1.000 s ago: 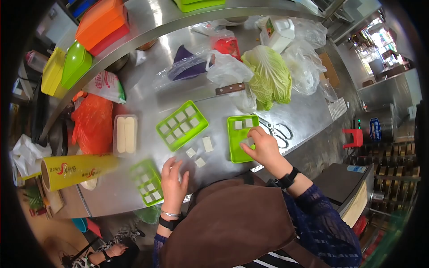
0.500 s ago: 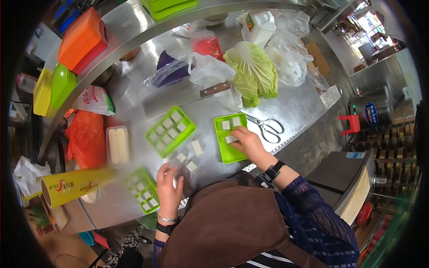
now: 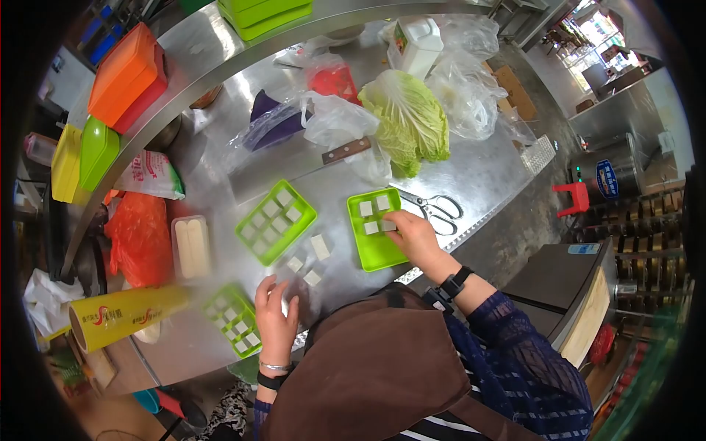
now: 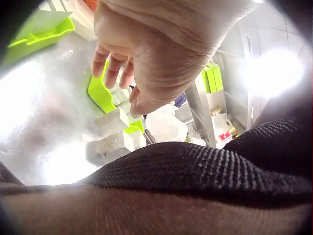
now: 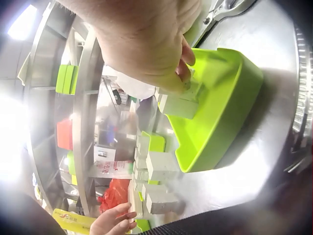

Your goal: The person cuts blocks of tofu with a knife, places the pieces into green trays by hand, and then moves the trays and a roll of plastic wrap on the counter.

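In the head view my right hand (image 3: 415, 239) pinches a small white tofu cube (image 3: 388, 226) inside the right-hand green tray (image 3: 379, 259). Beside it several more cubes sit in the tray's far half; the near half shows bare green. The right wrist view has the fingertips at the top of the cube (image 5: 180, 105), low over the tray floor. My left hand (image 3: 276, 323) hovers with loosely bent fingers, holding nothing. Just beyond it lie 3 loose tofu pieces (image 3: 320, 247) on the steel table. Two other green trays, one farther back (image 3: 293, 241) and one at left (image 3: 221, 331), hold several cubes each.
Scissors (image 3: 424, 206) lie right of the right-hand tray. Behind are a knife with a brown handle (image 3: 346, 151), a napa cabbage (image 3: 404, 121) and plastic bags. A clear box (image 3: 191, 246), red bag (image 3: 143, 235) and yellow roll (image 3: 125, 316) stand left.
My right hand has lowered tofu into the tray, where a second row of cubes now shows. The left hand stays by the loose pieces. The head view has shifted slightly.
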A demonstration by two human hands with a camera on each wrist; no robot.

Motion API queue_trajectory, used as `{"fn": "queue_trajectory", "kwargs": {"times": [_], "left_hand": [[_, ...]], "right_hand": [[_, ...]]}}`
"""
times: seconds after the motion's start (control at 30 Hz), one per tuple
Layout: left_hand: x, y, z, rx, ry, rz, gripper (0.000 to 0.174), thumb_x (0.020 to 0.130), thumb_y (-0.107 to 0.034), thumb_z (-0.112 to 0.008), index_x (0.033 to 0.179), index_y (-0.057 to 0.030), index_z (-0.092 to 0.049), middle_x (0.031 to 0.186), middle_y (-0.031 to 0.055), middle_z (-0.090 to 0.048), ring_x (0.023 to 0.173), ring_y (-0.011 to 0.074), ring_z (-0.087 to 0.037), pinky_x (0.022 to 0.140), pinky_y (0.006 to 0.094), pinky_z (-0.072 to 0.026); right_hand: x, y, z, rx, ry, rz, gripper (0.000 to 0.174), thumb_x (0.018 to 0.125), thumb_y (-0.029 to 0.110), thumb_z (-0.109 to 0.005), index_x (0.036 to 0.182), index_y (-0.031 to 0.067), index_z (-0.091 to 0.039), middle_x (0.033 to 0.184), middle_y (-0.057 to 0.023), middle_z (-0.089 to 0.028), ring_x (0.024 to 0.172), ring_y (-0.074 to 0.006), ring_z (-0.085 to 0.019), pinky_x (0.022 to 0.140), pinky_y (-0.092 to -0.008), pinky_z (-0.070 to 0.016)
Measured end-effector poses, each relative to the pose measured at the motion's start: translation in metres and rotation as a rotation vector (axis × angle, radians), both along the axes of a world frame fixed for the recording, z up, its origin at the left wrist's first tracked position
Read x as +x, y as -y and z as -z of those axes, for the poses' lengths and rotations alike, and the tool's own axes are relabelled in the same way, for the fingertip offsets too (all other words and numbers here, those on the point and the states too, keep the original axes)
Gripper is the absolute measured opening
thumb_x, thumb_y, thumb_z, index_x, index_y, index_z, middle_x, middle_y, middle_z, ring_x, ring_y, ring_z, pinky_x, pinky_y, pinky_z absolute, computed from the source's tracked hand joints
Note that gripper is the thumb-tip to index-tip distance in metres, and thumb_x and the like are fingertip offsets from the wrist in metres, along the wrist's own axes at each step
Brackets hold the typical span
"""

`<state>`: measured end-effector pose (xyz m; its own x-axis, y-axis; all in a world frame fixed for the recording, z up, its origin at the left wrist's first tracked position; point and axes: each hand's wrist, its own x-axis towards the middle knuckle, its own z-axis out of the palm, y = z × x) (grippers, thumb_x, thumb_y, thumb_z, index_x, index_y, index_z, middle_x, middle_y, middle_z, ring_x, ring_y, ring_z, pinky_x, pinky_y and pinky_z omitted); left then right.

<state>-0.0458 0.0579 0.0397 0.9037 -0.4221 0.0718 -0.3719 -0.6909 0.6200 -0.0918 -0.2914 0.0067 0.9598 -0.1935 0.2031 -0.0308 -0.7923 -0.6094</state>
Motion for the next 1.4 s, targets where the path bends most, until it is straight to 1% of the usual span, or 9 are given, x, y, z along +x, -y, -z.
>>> {"fn": "queue_trajectory", "kwargs": {"times": [0.4, 0.6, 0.7, 0.77, 0.93, 1.03, 1.13, 1.23, 1.4], "left_hand": [[0.000, 0.001, 0.000, -0.003, -0.005, 0.017, 0.039, 0.083, -0.001, -0.078, 0.121, -0.0024, -0.068, 0.138, 0.0175, -0.058, 0.112, 0.0350, -0.064, 0.097, 0.0425, -0.0533], [-0.002, 0.001, 0.000, -0.012, -0.008, 0.009, 0.039, 0.083, -0.002, -0.079, 0.121, -0.0023, -0.068, 0.137, 0.0178, -0.058, 0.111, 0.0351, -0.065, 0.097, 0.0425, -0.0536], [-0.003, 0.003, -0.001, -0.021, -0.018, 0.004, 0.040, 0.083, -0.002, -0.079, 0.121, -0.0023, -0.068, 0.136, 0.0177, -0.059, 0.112, 0.0356, -0.065, 0.096, 0.0426, -0.0542], [-0.002, -0.002, -0.003, -0.013, -0.019, -0.013, 0.040, 0.082, -0.002, -0.079, 0.121, -0.0023, -0.068, 0.136, 0.0174, -0.059, 0.112, 0.0360, -0.065, 0.096, 0.0425, -0.0546], [-0.001, -0.001, -0.002, -0.025, -0.015, -0.010, 0.042, 0.081, -0.002, -0.080, 0.121, -0.0025, -0.068, 0.134, 0.0162, -0.060, 0.114, 0.0367, -0.064, 0.095, 0.0420, -0.0553], [-0.001, 0.003, -0.003, -0.035, -0.007, -0.007, 0.041, 0.081, -0.003, -0.080, 0.121, -0.0028, -0.068, 0.134, 0.0163, -0.060, 0.112, 0.0360, -0.064, 0.092, 0.0425, -0.0558], [-0.002, -0.001, -0.003, -0.037, 0.004, -0.004, 0.041, 0.081, -0.003, -0.080, 0.120, -0.0029, -0.068, 0.134, 0.0161, -0.060, 0.111, 0.0354, -0.065, 0.091, 0.0426, -0.0563], [-0.004, -0.004, -0.002, -0.037, 0.011, -0.011, 0.040, 0.081, -0.002, -0.080, 0.119, -0.0027, -0.069, 0.134, 0.0159, -0.060, 0.111, 0.0353, -0.065, 0.091, 0.0427, -0.0564], [-0.006, -0.011, 0.000, -0.046, 0.018, -0.041, 0.039, 0.081, -0.002, -0.080, 0.118, -0.0034, -0.069, 0.134, 0.0158, -0.061, 0.111, 0.0353, -0.065, 0.091, 0.0428, -0.0562]], "right_hand": [[-0.001, 0.009, 0.015, -0.006, 0.006, -0.068, 0.035, 0.080, 0.002, -0.075, 0.112, 0.0079, -0.066, 0.110, -0.0122, -0.073, 0.100, -0.0355, -0.070, 0.084, -0.0436, -0.0580], [0.000, 0.007, 0.016, -0.052, 0.016, -0.062, 0.041, 0.081, 0.002, -0.075, 0.120, 0.0084, -0.066, 0.118, -0.0135, -0.071, 0.108, -0.0351, -0.069, 0.089, -0.0428, -0.0587], [-0.006, 0.009, 0.009, -0.073, 0.026, -0.057, 0.043, 0.081, 0.003, -0.076, 0.123, 0.0084, -0.066, 0.124, -0.0152, -0.069, 0.111, -0.0361, -0.068, 0.091, -0.0430, -0.0590], [-0.009, 0.003, -0.012, -0.123, 0.062, -0.057, 0.045, 0.080, 0.003, -0.079, 0.123, 0.0089, -0.066, 0.124, -0.0145, -0.067, 0.106, -0.0361, -0.068, 0.086, -0.0422, -0.0593], [0.018, -0.041, -0.023, -0.036, 0.054, -0.370, 0.037, 0.083, 0.008, -0.073, 0.120, 0.0096, -0.068, 0.126, -0.0135, -0.066, 0.108, -0.0349, -0.067, 0.088, -0.0422, -0.0582], [0.052, -0.067, -0.027, -0.232, 0.097, -0.555, 0.034, 0.086, 0.012, -0.066, 0.119, 0.0106, -0.071, 0.130, -0.0116, -0.065, 0.109, -0.0341, -0.066, 0.089, -0.0413, -0.0580], [0.074, -0.081, -0.005, -0.265, 0.127, -0.630, 0.028, 0.086, 0.013, -0.062, 0.112, 0.0089, -0.071, 0.130, -0.0112, -0.064, 0.109, -0.0319, -0.066, 0.086, -0.0408, -0.0587], [0.087, -0.086, 0.009, -0.315, -0.008, -0.660, 0.019, 0.084, 0.011, -0.063, 0.102, 0.0065, -0.068, 0.123, -0.0121, -0.065, 0.104, -0.0319, -0.068, 0.082, -0.0427, -0.0588], [0.095, -0.088, 0.008, -0.370, -0.154, -0.626, 0.029, 0.083, 0.008, -0.065, 0.112, 0.0074, -0.068, 0.121, -0.0119, -0.068, 0.101, -0.0331, -0.070, 0.081, -0.0412, -0.0593]]}}
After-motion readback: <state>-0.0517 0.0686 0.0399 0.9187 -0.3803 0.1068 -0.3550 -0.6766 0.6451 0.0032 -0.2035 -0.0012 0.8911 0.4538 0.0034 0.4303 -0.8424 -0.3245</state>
